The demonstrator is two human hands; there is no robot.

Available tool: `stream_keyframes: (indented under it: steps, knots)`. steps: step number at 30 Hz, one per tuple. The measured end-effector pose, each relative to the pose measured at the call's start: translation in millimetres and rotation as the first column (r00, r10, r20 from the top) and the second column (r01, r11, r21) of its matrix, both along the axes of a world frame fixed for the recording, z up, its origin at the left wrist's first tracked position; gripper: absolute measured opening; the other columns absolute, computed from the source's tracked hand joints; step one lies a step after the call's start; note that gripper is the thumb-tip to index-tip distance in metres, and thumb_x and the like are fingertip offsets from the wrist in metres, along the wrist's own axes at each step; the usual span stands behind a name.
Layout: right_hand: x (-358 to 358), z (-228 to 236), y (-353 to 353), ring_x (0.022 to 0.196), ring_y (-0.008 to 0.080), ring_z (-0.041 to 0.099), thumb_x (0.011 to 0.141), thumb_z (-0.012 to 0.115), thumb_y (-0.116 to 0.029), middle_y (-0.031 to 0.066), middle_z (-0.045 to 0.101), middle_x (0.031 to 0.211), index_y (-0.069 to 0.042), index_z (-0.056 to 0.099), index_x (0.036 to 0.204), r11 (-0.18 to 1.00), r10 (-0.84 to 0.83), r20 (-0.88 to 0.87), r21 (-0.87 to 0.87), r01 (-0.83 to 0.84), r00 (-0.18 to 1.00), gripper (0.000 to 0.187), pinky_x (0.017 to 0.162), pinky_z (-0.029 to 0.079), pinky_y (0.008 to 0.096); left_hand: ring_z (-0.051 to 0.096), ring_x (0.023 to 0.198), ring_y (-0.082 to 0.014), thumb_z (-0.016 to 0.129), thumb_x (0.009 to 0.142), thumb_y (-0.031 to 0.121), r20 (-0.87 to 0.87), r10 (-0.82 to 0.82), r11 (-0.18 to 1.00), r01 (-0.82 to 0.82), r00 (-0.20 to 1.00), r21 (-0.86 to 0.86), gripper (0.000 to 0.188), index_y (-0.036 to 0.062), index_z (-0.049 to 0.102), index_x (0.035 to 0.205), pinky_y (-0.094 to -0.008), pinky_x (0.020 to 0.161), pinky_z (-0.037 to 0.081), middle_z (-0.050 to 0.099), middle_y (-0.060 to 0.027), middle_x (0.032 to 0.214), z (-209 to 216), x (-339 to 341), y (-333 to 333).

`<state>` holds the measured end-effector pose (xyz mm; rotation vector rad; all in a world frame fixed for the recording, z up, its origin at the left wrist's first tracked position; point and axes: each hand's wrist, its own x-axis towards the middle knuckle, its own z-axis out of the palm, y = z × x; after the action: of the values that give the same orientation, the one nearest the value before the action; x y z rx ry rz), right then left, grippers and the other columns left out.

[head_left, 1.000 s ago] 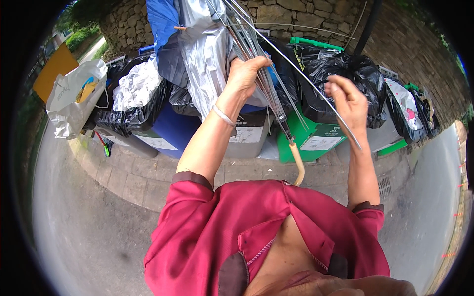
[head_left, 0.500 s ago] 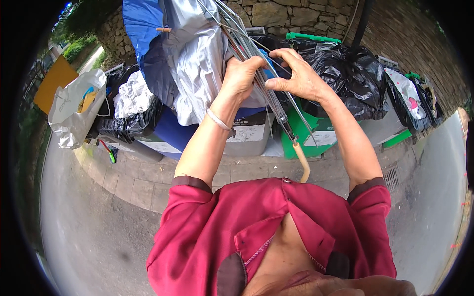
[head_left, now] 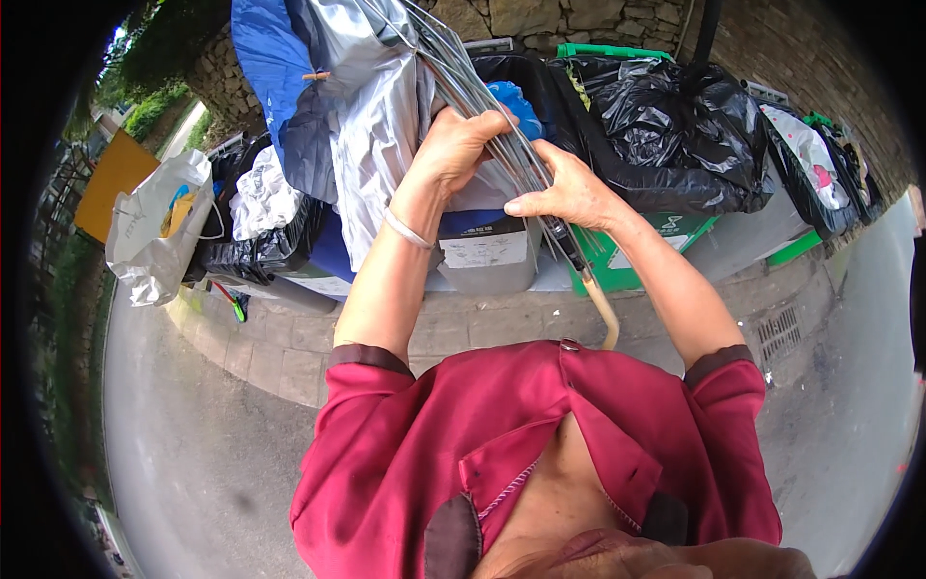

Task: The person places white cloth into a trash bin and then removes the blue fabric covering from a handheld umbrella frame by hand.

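An umbrella [head_left: 381, 106] with blue and silver cloth hangs loose to the left of its bared metal ribs [head_left: 453, 63]. Its curved tan handle [head_left: 603, 314] points toward me. My left hand [head_left: 458, 145] is closed around the bundle of ribs and shaft, next to the silver cloth. Lower down, my right hand [head_left: 569, 188] grips the same bundle near the handle end, thumb on the near side and fingers behind. The fingertips of my right hand are partly hidden by the ribs.
Several bins lined with black bags stand in a row before a stone wall [head_left: 540, 27]. A green bin [head_left: 656, 253] is under my right forearm. At left are a white paper bag [head_left: 159, 232] and a yellow board [head_left: 118, 188]. A drain grate [head_left: 779, 333] lies at right.
My right hand has come down onto the ribs and closed around them; its fingers were apart before. The splayed ribs near the handle are drawn closer together. The handle has shifted slightly right.
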<state>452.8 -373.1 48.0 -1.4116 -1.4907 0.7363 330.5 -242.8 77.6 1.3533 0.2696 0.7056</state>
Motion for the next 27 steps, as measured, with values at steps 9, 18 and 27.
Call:
stream_keyframes:
  steps: [9,18,27]
  knots:
    - [-4,-25,3,0.059,0.0088,0.051,0.067,0.066,-0.008,0.0028,0.054,0.067,-0.003,0.054,0.078,0.997,0.043,-0.435,-0.037,-0.066,0.899,0.017,0.054,0.041,0.0228,0.055,0.080,-0.0135,0.069,0.071,0.016,-0.343,-0.212,0.833,0.353,0.915,0.426,0.026,0.0002,0.060,0.089,-0.0269,0.074,0.045,0.059,-0.0037,0.082,32,-5,6]
    - [-8,-17,-2,0.058,0.0094,0.053,0.071,0.063,-0.009,0.0024,0.054,0.066,-0.001,0.053,0.082,0.994,0.068,-0.560,-0.030,-0.102,0.826,0.017,0.054,0.044,0.0236,0.051,0.098,-0.0151,0.076,0.067,0.018,-0.528,-0.314,0.684,0.574,0.789,0.451,0.075,-0.0001,0.036,0.127,-0.0287,0.088,0.042,0.056,-0.0066,0.105,49,-14,11]
    - [19,-4,-2,0.043,0.0086,0.046,0.073,0.058,-0.012,0.0013,0.047,0.058,-0.001,0.050,0.082,0.942,-0.305,-0.164,0.096,0.323,0.938,0.017,0.039,0.039,0.0248,0.052,0.081,-0.0190,0.075,0.067,0.021,0.379,0.567,0.073,-0.503,0.732,0.861,0.047,-0.0004,0.052,0.102,-0.0299,0.073,0.044,0.055,-0.0105,0.092,15,-49,-41]
